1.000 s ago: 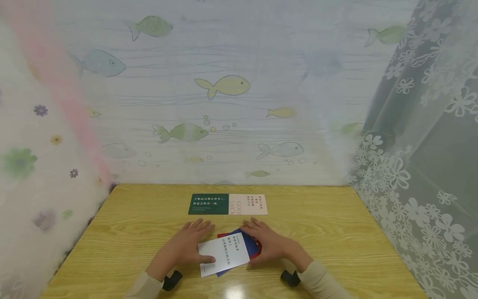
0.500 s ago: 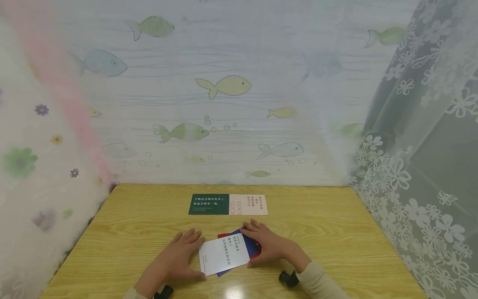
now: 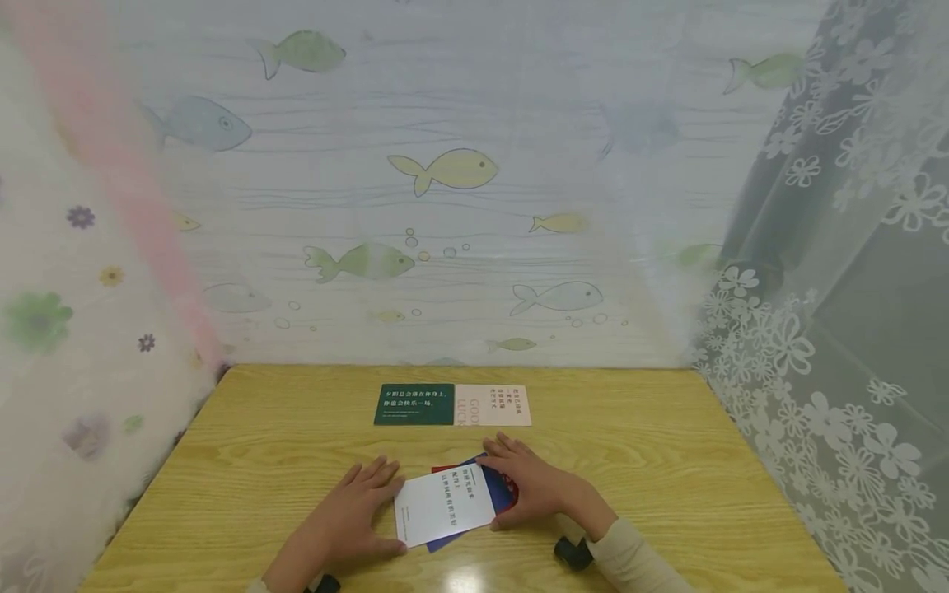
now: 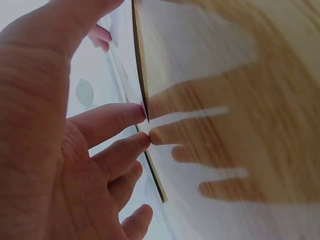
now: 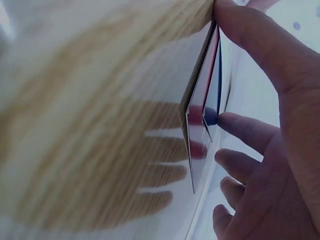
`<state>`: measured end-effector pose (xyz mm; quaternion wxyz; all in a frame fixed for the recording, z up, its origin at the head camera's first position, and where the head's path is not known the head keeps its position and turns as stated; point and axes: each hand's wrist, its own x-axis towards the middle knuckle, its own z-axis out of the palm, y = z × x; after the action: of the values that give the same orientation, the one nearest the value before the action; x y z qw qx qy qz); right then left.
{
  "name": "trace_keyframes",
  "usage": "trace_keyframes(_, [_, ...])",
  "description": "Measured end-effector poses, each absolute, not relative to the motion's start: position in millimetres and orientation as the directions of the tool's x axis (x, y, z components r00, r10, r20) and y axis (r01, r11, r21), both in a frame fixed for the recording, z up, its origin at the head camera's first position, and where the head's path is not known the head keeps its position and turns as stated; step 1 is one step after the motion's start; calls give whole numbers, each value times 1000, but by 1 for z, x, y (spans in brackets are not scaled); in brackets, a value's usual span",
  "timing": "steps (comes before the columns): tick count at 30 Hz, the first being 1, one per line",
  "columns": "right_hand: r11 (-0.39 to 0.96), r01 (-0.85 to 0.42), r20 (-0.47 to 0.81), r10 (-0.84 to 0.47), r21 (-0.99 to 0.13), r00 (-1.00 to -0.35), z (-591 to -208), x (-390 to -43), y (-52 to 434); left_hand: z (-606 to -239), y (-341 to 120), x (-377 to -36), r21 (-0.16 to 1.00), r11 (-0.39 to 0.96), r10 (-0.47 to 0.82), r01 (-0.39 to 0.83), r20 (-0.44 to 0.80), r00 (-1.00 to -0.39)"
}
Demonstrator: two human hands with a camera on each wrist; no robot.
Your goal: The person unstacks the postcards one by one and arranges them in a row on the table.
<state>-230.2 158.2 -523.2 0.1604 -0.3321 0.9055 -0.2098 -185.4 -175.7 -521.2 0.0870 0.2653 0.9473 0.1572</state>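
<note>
A white card (image 3: pixel 433 504) with vertical Chinese lettering lies tilted on top of a blue card (image 3: pixel 498 484). Red (image 3: pixel 442 469) from another card peeks out beneath at the far edge. My left hand (image 3: pixel 344 512) spans the white card's left end, thumb by the near corner and index fingertip at the far one. At the right end my right hand (image 3: pixel 535 487) grips the fanned cards between thumb and index finger. In the right wrist view the stacked cards (image 5: pixel 202 85) show edge-on, spread slightly apart, other fingers loose beside them.
Farther back on the wooden table (image 3: pixel 630 445), a dark green card (image 3: pixel 413 404) and a pale pink card (image 3: pixel 489 405) lie side by side. A fish-printed curtain (image 3: pixel 460 313) hangs behind the table. Sheer floral fabric (image 3: pixel 801 395) drapes at the right.
My left hand has drawn back to the left and toward me, its thumb sliding off the white card's face to its near corner. The blue card has shifted slightly; the right hand stays put.
</note>
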Motion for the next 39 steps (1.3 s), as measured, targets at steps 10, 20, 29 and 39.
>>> trace_keyframes(10, [697, -545, -143, -667, -466, -731, -524, -232, 157, -521, -175, -188, 375, 807, 520, 456, -85, -850])
trace_keyframes(20, [694, -545, -114, -660, -470, -743, -524, -229, 152, -525, -176, -193, 404, 788, 533, 465, -68, -843])
trace_keyframes(29, [688, -556, -109, -668, -466, -736, -525, -229, 149, -525, -178, -195, 389, 789, 539, 476, -67, -840])
trace_keyframes(39, [657, -541, -93, -676, -525, -731, -526, -227, 150, -530, -179, -197, 388, 779, 553, 492, -54, -832])
